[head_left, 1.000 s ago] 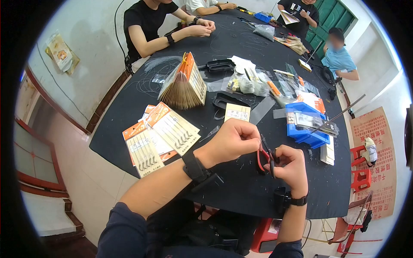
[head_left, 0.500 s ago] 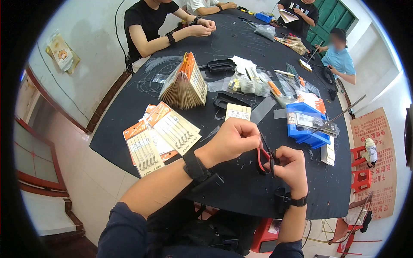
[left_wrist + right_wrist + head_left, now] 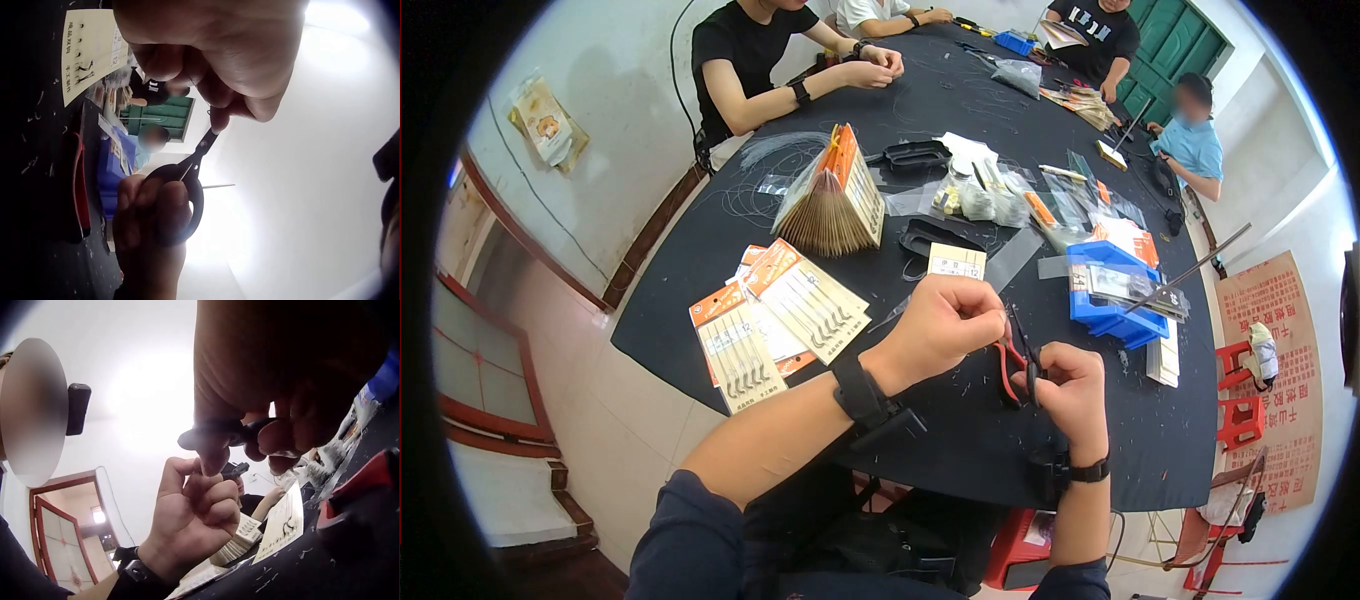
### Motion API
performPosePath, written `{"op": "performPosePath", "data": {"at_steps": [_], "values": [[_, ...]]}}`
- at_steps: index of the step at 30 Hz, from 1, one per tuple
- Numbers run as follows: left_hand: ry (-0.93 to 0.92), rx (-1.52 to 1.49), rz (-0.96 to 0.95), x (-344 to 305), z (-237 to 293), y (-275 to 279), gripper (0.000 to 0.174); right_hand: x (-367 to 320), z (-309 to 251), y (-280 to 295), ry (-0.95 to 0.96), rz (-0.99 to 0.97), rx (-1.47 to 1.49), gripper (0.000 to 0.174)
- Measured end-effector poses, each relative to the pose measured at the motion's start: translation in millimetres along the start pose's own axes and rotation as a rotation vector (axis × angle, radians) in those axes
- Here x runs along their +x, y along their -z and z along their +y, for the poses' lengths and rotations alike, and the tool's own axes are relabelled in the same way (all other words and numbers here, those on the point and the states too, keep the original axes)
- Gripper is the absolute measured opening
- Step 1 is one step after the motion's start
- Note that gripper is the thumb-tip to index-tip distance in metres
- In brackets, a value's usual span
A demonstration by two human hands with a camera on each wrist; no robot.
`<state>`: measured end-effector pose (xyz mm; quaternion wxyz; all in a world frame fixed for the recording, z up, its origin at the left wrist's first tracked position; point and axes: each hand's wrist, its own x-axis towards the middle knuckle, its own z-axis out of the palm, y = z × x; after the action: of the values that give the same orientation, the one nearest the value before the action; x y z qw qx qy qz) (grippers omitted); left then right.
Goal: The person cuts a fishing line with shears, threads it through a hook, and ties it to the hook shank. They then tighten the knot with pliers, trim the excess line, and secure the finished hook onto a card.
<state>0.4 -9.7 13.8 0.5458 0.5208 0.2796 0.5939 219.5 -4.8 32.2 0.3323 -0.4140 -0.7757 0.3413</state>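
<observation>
My right hand (image 3: 1075, 390) holds small black scissors (image 3: 203, 147), its thumb through a finger loop. The blades point toward the fingertips of my left hand (image 3: 952, 318), which are curled and pinched together. From the left fingers comes a thin fishing line (image 3: 194, 82), with its end mostly hidden in the grip. Beneath the hands, red-handled pliers (image 3: 356, 490) lie on the black tabletop. Just beyond the left hand is a cream card (image 3: 957, 262) with hooks on it. More hook cards (image 3: 810, 305), with orange tops, overlap to the left.
A fanned stack of cards (image 3: 830, 210) stands behind the loose cards. Black trays (image 3: 915, 153), plastic bags (image 3: 990, 200) and a blue bin (image 3: 1115, 322) with a rod across it spread over the table (image 3: 940, 440). Several people sit or stand around the far side.
Both hands stay nearly in place, the scissors still by the left fingertips. Across the table, the standing person has lowered one arm, and the person in light blue has shifted their arms.
</observation>
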Motion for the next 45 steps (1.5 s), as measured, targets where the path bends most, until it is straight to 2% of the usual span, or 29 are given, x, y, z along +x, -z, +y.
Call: {"op": "performPosePath", "data": {"at_steps": [1, 4, 7, 10, 13, 14, 18, 21, 22, 25, 26, 29, 32, 45], "values": [[-0.004, 0.001, 0.005, 0.0, 0.0, -0.3, 0.014, -0.6, -0.4, 0.4, -0.016, -0.017, 0.021, 0.022], [-0.005, 0.006, 0.008, 0.1, 5.1, 0.1, 0.014, -1.1, 7.7, -9.2, -0.136, 0.020, 0.356, 0.020], [-0.029, 0.060, 0.020, 1.6, -0.5, 2.1, 0.014, -0.4, -1.6, -7.9, -0.275, -0.147, 0.504, 0.014], [-0.033, 0.116, 0.015, 2.3, -0.1, 6.0, 0.014, -1.7, -6.3, -7.7, -0.280, -0.142, 0.718, 0.020], [-0.024, 0.126, 0.007, 3.5, 3.0, 9.0, 0.014, -3.9, 7.1, 3.8, -0.120, -0.071, 0.744, 0.025], [-0.025, 0.109, -0.002, 3.2, 3.6, 8.9, 0.014, -4.5, 9.6, 8.2, -0.145, -0.037, 0.755, 0.025], [-0.019, 0.074, -0.060, 2.4, 5.5, 4.1, 0.013, -6.3, -4.9, 3.6, -0.148, 0.030, 0.685, 0.026], [0.010, 0.087, -0.110, 1.3, 5.6, 6.4, 0.012, 0.2, -1.2, 8.8, -0.057, -0.034, 0.362, 0.022], [0.024, 0.091, -0.128, 1.3, 5.0, 6.4, 0.011, 0.2, 0.3, 7.1, -0.081, -0.026, 0.410, 0.020], [-0.025, 0.083, -0.153, 1.4, 0.3, 4.8, 0.010, 0.8, 3.9, 13.2, -0.036, -0.100, 0.279, 0.020], [-0.011, 0.094, -0.164, 1.3, 0.3, 5.2, 0.009, 0.2, 2.9, 10.0, -0.033, -0.061, 0.300, 0.024], [0.020, 0.126, -0.190, 1.0, 2.6, 5.7, 0.008, -0.6, 10.3, 12.5, -0.021, -0.099, 0.125, 0.028], [0.025, 0.144, -0.198, 0.5, 4.8, 4.4, 0.008, -0.6, 7.3, 11.6, -0.003, -0.104, 0.071, 0.033], [0.043, 0.139, -0.207, 0.0, 4.4, 4.7, 0.008, -0.7, 2.7, 12.4, 0.040, -0.084, -0.046, 0.031]]}}
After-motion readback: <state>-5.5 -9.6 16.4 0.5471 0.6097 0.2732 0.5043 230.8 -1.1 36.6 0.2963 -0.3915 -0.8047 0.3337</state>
